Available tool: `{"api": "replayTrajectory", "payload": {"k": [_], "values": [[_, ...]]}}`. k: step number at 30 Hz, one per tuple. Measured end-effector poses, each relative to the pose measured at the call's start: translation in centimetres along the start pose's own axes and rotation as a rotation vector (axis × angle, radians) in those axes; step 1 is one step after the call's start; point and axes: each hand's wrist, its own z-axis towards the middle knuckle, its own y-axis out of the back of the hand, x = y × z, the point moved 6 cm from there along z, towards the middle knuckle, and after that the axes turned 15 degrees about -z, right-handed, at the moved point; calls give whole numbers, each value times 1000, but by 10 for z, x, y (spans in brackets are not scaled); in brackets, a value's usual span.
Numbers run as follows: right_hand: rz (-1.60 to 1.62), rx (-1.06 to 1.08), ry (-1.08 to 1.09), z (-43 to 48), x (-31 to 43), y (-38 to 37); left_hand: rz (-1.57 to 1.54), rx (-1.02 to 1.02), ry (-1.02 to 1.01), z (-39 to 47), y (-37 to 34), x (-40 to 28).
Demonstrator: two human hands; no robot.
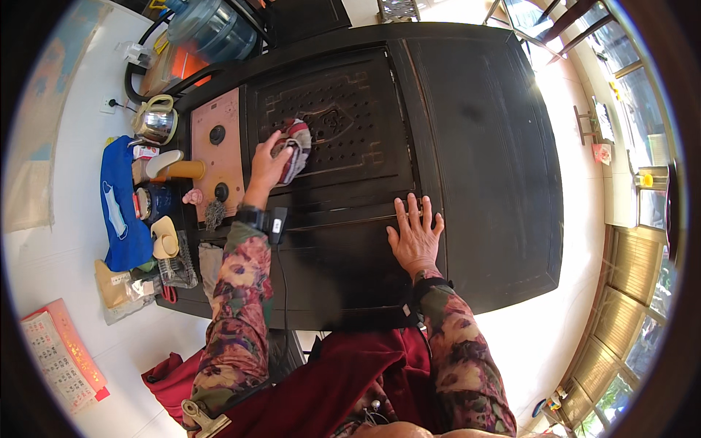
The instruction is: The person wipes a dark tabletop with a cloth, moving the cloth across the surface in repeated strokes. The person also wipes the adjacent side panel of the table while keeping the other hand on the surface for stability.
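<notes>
My left hand [268, 164] grips a folded striped cloth [297, 150] in red, grey and white. The cloth lies against the carved, perforated panel of a dark wooden table [493, 164], near the panel's left edge. Flat on the same table, with its fingers spread, my right hand [417, 232] rests near the panel's lower right corner and holds nothing. Left of the cloth, a pink inset plate [219, 159] carries two round black knobs, and a grey scouring ball [214, 212] sits at its lower end.
Along the left edge stand a metal kettle [156, 120], a blue cloth [126, 208] with a face mask on it, a blue jar [160, 201] and a clear plastic tray [178, 263]. A large water bottle [211, 30] is at the upper left. A chair [580, 27] stands at the upper right.
</notes>
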Motion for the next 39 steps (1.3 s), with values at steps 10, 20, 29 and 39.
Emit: {"api": "replayTrajectory", "payload": {"k": [10,20,29,39], "values": [[-87,-53,3,-2,5,1,715,-253,26,-185,13,62],[157,-212,9,15,42,34,643,-213,91,-181,18,57],[76,-111,65,162,220,23,562,-175,119,-179,23,55],[218,-354,376,185,319,38,568,-180,109,-177,21,57]]}}
